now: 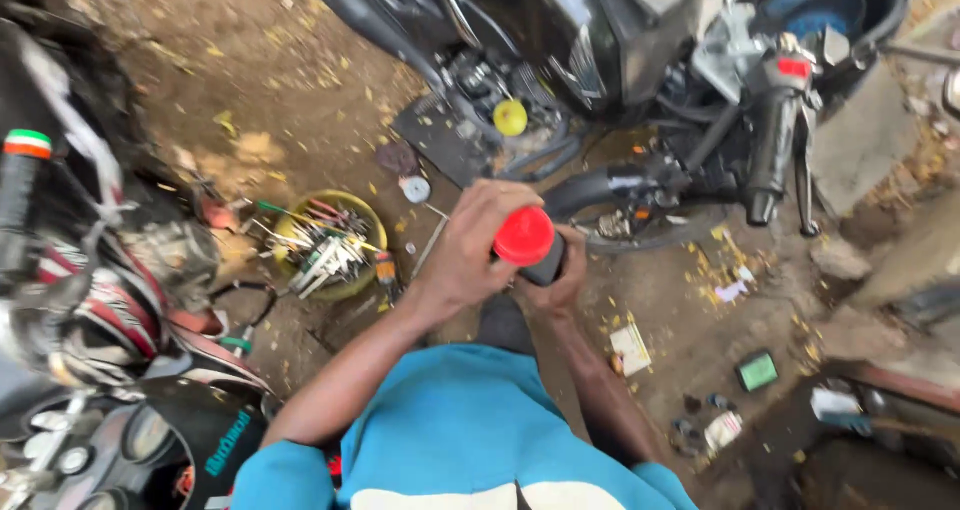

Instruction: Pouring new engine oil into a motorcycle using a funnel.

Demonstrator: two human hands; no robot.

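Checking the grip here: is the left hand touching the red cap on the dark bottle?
Touching. The head view shows the left hand wrapped against the red cap, no gap visible.

The dark container (pixel 545 262) under the red cap (pixel 524 236) is mostly hidden by both hands' grip.

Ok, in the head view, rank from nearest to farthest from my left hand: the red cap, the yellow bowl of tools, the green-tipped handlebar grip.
1. Red cap, at the left hand.
2. Yellow bowl of tools, left on the ground.
3. Green-tipped handlebar grip, far left.
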